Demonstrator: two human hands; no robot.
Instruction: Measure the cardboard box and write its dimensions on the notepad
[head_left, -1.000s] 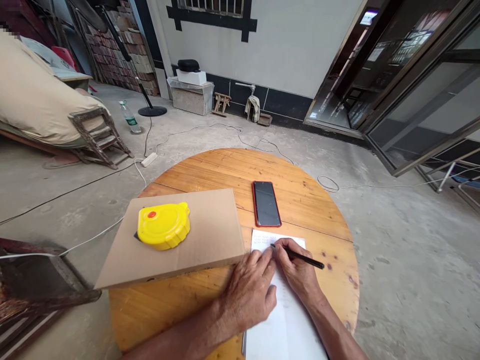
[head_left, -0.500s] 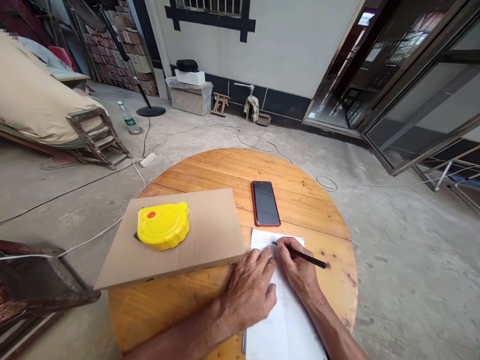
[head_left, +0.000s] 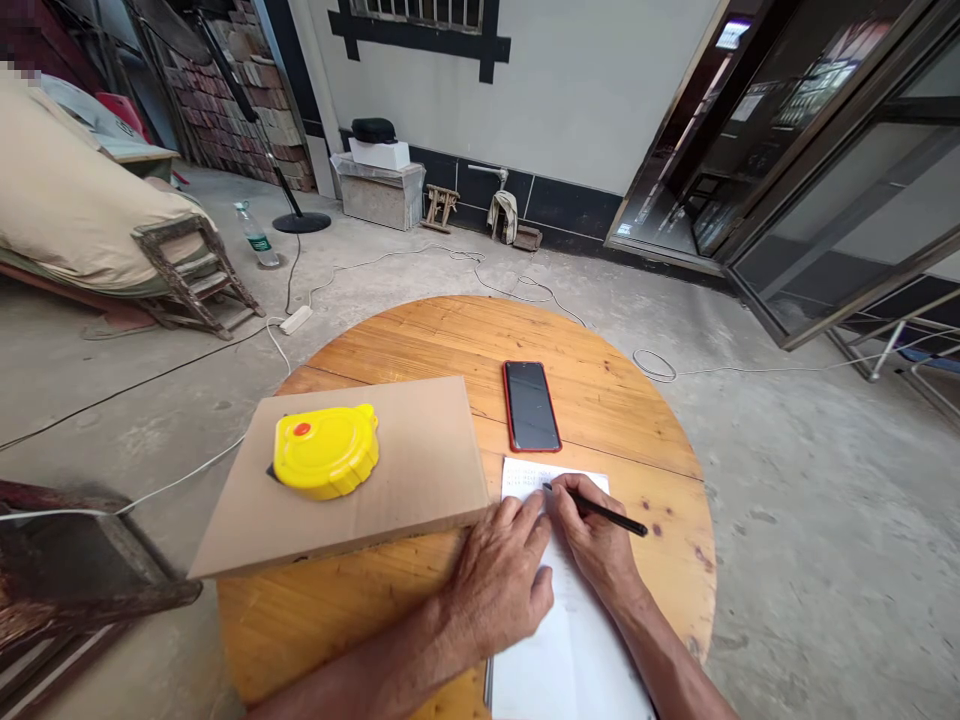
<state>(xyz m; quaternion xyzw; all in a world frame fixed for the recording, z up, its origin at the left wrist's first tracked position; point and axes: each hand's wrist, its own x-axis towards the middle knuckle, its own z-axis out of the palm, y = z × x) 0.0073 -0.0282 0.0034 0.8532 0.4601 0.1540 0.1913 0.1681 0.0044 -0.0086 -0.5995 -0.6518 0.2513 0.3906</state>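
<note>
A sheet of white paper (head_left: 559, 650) lies on the round wooden table (head_left: 660, 430), with rows of small handwriting near its top edge. My right hand (head_left: 596, 535) grips a black pen (head_left: 611, 515), its tip touching or just over the last written row. Flat on the paper's left side rests my left hand (head_left: 506, 570), fingers stretched toward the writing and holding nothing. Just beyond the paper is a phone (head_left: 532, 405) in a red case, screen dark. To the left, a yellow tape measure (head_left: 326, 450) with an orange-red button sits on a flat cardboard box (head_left: 427, 450).
A worn wooden stool (head_left: 199, 275), a water bottle (head_left: 257, 238) and a black stand base (head_left: 301, 222) are on the concrete floor at back left. Cables and a white power strip (head_left: 297, 320) run behind the table. A glass door (head_left: 847, 210) stands at right.
The pen's rear end has shifted slightly to the left as my right hand moves a little. My left hand, the phone, the box and the tape measure stay where they were.
</note>
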